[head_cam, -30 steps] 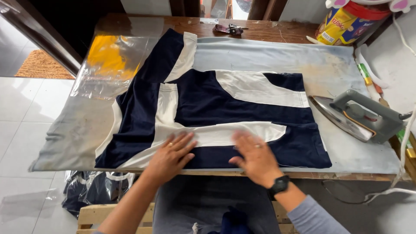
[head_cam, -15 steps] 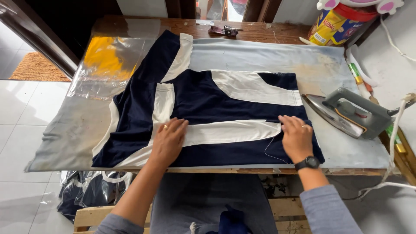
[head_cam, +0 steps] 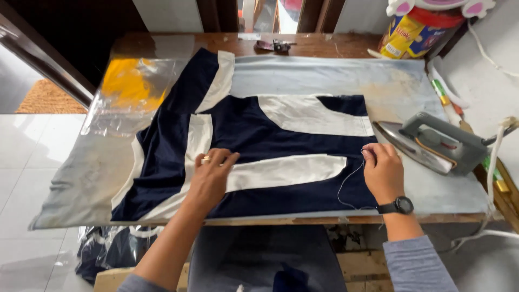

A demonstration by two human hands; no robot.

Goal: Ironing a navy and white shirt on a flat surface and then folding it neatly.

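Bare grey board cover (head_cam: 324, 75) across upper centre gives open passage btwn garment (head_cam: 259, 135) and far edge. Right side blocked: iron (head_cam: 432, 143) sits just beside right hand (head_cam: 383, 172), w/ cord (head_cam: 494, 162) trailing lower right. Tin (head_cam: 413, 32) crowds upper right; small clip (head_cam: 275, 45) top centre. Plastic sheet (head_cam: 124, 92) covers upper left.

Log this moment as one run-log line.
left hand: flat on navy-and-white garment | right hand: pinching loose thread | iron: beside

left hand (head_cam: 210, 173) flat, palm down; right hand (head_cam: 383, 170) fingers pinched.
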